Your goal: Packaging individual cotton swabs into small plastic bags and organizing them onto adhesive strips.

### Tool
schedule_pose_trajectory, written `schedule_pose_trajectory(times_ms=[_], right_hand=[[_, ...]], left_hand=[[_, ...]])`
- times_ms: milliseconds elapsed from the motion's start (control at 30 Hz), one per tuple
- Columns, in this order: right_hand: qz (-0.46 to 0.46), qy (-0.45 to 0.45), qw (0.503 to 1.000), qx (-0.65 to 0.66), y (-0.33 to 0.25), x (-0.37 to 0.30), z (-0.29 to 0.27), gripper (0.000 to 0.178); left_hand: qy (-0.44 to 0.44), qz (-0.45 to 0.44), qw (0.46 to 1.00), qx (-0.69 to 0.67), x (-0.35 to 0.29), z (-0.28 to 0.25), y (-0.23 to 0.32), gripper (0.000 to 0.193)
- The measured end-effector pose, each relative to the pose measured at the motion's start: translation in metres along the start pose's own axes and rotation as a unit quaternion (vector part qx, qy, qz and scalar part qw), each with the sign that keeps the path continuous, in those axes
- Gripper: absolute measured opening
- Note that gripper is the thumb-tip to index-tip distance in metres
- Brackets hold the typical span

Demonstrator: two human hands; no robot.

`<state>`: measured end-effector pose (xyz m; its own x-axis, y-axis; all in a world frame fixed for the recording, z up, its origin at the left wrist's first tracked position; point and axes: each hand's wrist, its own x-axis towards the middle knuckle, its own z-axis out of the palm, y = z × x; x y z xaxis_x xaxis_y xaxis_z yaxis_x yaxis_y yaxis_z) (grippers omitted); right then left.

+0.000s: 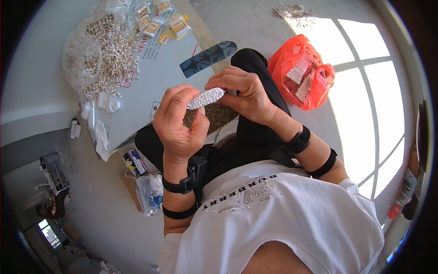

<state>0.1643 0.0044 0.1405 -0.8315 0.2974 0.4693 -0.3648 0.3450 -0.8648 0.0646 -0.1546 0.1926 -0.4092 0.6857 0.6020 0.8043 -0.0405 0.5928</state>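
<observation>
A bundle of cotton swabs point(205, 98) sits between my two hands above my lap, its white tips packed together and facing up. My left hand point(179, 122) grips its left end between thumb and fingers. At the other end, the fingers and thumb of my right hand point(242, 91) pinch the bundle's edge. Whether a clear wrapper encloses the swabs is hard to see. Just below the bundle, partly hidden by my hands, lies a brownish, rough-textured mass point(220, 115) that I cannot make out.
On the grey-topped table point(130, 107), loose cotton swabs point(109, 55) spill from a clear plastic bag. Several yellow-and-white swab packets point(179, 25) lie at its far side. A red plastic bag point(286, 59) holding swab packs stands on the floor right of my knee. More swabs point(299, 16) lie scattered beyond.
</observation>
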Motion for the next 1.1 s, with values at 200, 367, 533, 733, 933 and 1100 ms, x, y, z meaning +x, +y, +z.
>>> schedule_pose_trajectory(times_ms=[200,367,533,733,933,1100], right_hand=[[0.012,-0.003,1.000,0.008,0.0004,-0.0009,0.0001,0.029],[0.007,-0.002,1.000,0.006,0.0009,-0.0006,0.0004,0.029],[0.002,-0.002,1.000,0.002,0.0013,-0.0007,0.0007,0.028],[0.003,-0.002,1.000,-0.001,0.0012,-0.0008,0.0007,0.027],[0.001,-0.012,1.000,0.000,0.0019,-0.0004,-0.0002,0.026],[0.009,-0.023,1.000,0.005,0.0025,0.0003,-0.0018,0.026]], left_hand=[[-0.006,0.013,1.000,0.012,0.0002,-0.0016,-0.0012,0.031],[-0.007,0.025,0.999,0.020,0.0009,-0.0015,-0.0016,0.031],[-0.010,0.033,0.999,0.032,0.0018,-0.0008,0.0002,0.032],[-0.008,0.051,0.997,0.058,0.0034,-0.0005,-0.0001,0.033],[-0.004,0.059,0.996,0.073,0.0024,-0.0002,-0.0033,0.031],[-0.008,0.058,0.996,0.067,0.0023,0.0001,-0.0040,0.031]])
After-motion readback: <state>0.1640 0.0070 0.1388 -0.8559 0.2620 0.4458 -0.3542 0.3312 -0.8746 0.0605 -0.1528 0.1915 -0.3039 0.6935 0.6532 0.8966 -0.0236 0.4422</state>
